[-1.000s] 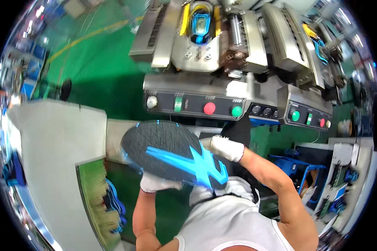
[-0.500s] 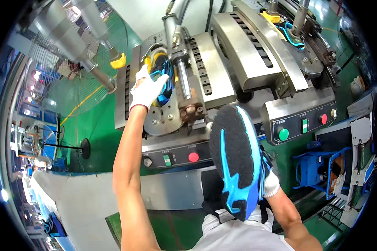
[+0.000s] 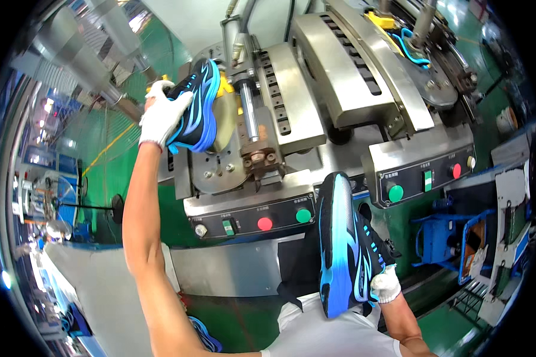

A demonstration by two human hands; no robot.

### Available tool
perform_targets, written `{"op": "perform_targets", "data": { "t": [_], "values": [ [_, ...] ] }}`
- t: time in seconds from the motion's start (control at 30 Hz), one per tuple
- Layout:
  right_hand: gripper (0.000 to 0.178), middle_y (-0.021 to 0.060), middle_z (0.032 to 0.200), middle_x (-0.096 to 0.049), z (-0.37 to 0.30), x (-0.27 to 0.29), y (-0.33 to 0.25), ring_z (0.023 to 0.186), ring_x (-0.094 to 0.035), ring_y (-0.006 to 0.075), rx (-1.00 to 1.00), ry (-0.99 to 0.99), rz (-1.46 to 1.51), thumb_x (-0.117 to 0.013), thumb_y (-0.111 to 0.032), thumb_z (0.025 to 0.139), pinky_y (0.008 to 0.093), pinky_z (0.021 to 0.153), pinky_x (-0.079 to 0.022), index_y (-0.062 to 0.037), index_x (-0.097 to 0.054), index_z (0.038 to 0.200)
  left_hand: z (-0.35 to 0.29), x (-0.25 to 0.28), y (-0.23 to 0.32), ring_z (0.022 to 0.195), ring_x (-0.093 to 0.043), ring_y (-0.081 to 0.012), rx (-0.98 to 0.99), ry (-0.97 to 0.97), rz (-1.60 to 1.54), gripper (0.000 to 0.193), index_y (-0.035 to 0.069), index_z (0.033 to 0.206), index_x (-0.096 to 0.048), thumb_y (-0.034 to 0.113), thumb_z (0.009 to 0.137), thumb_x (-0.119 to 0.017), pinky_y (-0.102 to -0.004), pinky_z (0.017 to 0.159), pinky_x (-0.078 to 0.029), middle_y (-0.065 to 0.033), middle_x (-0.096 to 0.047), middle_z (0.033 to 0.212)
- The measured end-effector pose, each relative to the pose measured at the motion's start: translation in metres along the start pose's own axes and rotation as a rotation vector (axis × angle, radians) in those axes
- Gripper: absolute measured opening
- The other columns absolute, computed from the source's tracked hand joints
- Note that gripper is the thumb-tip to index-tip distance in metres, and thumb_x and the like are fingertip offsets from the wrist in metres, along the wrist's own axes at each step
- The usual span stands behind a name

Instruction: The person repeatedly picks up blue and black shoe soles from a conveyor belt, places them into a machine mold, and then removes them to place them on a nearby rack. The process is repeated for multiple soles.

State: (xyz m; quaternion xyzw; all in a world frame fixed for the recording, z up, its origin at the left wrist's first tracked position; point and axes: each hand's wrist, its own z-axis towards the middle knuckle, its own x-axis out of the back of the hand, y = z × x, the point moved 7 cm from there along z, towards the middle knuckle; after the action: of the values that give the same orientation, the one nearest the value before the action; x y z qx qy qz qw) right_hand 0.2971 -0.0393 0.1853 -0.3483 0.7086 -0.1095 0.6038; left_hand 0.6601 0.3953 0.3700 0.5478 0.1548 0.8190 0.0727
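Observation:
White gloves cover both of my hands. My left hand [image 3: 164,119] is closed on a black and blue sneaker [image 3: 201,113], which is tilted with its side and blue midsole turned to the right. That sneaker is above the left station of a metal machine, beside a rounded yellowish pad [image 3: 225,122]. Low in front of my body, my right hand [image 3: 387,284] grips a second, matching sneaker [image 3: 338,250] near its collar. Its toe points up and away, and its blue-to-purple midsole shows. The fingers of my right hand are partly hidden behind the shoe.
A control panel [image 3: 250,220] with coloured buttons fronts the left station; another panel [image 3: 429,178] is at right. A piston [image 3: 250,110] rises beside the pad. Slotted metal covers [image 3: 345,71] stand between stations. A blue sneaker [image 3: 205,336] lies below my left arm.
My left hand has gone from reaching into the left station to holding the sneaker up, shifted left. The sneaker in my right hand has turned from its sole to its side.

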Motion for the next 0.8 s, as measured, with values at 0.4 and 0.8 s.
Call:
{"op": "perform_targets", "data": {
  "t": [0.4,0.8],
  "values": [
    [0.025,0.0110,0.104,-0.075,0.108,-0.120,-0.012,0.092,-0.073,0.0202,0.043,0.223,-0.428,-0.074,-0.002,0.091,0.0362,0.082,-0.061,-0.0003,-0.068,0.116,-0.413,0.099,-0.151,0.102,-0.068,-0.0293,0.375,0.214,-0.223,0.047,0.001,0.118,-0.061,0.005,0.077,-0.083,-0.0404,0.092,-0.056,-0.0157,-0.066,0.113],
    [0.026,0.0129,0.097,-0.071,0.468,-0.273,0.028,0.072,-0.060,0.0202,-0.014,0.122,-1.271,-0.082,-0.022,0.086,0.0395,0.062,-0.052,-0.0014,-0.074,0.099,-0.587,-0.007,-0.248,0.107,-0.068,-0.0387,0.615,0.004,0.048,0.052,0.008,0.116,-0.066,0.022,0.071,-0.089,-0.0516,0.092,-0.055,-0.0154,-0.063,0.123]
  ]
}}
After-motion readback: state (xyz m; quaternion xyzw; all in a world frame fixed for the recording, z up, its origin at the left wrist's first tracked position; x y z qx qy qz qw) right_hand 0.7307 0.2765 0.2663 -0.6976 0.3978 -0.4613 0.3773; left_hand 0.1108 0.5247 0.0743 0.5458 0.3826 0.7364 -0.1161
